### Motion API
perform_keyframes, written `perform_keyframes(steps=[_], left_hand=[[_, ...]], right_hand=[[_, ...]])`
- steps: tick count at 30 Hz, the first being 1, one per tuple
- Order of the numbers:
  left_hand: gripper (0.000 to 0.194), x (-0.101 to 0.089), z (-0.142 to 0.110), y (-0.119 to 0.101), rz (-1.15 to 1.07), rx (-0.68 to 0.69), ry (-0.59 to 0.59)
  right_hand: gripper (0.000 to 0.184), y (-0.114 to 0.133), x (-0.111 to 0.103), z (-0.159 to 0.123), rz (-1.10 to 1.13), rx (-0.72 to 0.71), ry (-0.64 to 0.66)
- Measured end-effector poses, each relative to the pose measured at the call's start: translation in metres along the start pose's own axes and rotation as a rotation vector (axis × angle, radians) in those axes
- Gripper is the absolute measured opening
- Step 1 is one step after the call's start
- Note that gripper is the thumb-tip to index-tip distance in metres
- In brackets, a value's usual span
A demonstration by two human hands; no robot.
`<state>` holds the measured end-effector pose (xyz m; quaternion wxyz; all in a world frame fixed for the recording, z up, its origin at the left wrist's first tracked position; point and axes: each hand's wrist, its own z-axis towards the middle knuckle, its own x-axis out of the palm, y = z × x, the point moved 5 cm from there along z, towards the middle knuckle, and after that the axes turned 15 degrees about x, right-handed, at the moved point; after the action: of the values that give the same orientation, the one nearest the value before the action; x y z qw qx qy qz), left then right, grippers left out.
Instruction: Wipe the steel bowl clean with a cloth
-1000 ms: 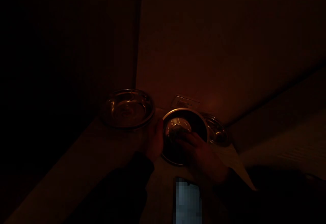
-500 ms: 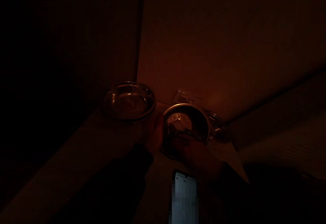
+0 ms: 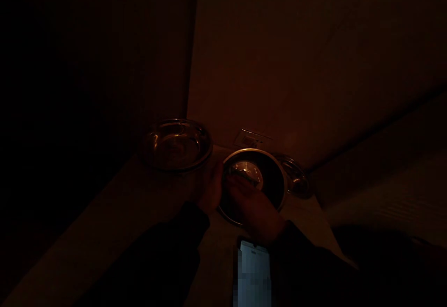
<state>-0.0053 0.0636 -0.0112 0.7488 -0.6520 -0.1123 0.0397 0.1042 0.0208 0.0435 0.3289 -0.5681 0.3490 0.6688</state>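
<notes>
A deep metal bowl stands tilted slightly toward me in dim reddish light, its round inside facing up. My left hand is closed against the bowl's left side at the rim; its fingers are partly lost in shadow. Reaching over the near rim, my right hand has its fingers down inside the bowl, at the left of the inner bottom. A small dark greenish edge shows at those fingertips, too dim to name. The right fingers look bent together.
A shallow metal dish sits at the back left, and another metal dish is behind the bowl at the right. A lit phone lies in front. A socket plate is on the wall behind the table.
My right hand has moved leftward inside the bowl, toward its left wall. The left hand stays at the bowl's side. The whole view has shifted slightly and looks darker.
</notes>
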Motion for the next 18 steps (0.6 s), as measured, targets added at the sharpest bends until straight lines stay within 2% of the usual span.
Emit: perform_keyframes(steps=[3, 7, 10, 13, 18], left_hand=[[0.053, -0.002, 0.001, 0.001, 0.011, -0.007, -0.004], [0.053, -0.001, -0.001, -0.004, 0.036, 0.019, 0.004], [0.052, 0.002, -0.005, -0.007, 0.045, -0.007, 0.007], [0.054, 0.006, -0.006, -0.011, -0.006, 0.0, 0.031], [0.06, 0.004, 0.0, -0.006, -0.021, 0.026, 0.072]], right_hand=[[0.037, 0.002, 0.007, -0.001, 0.031, 0.044, 0.093], [0.025, -0.009, -0.002, -0.019, -0.029, 0.127, 0.288], [0.023, -0.019, -0.008, -0.031, -0.13, 0.186, 0.354], [0.027, -0.018, -0.005, -0.033, -0.063, 0.215, 0.319], [0.039, 0.003, 0.009, -0.023, 0.342, 0.215, 0.135]])
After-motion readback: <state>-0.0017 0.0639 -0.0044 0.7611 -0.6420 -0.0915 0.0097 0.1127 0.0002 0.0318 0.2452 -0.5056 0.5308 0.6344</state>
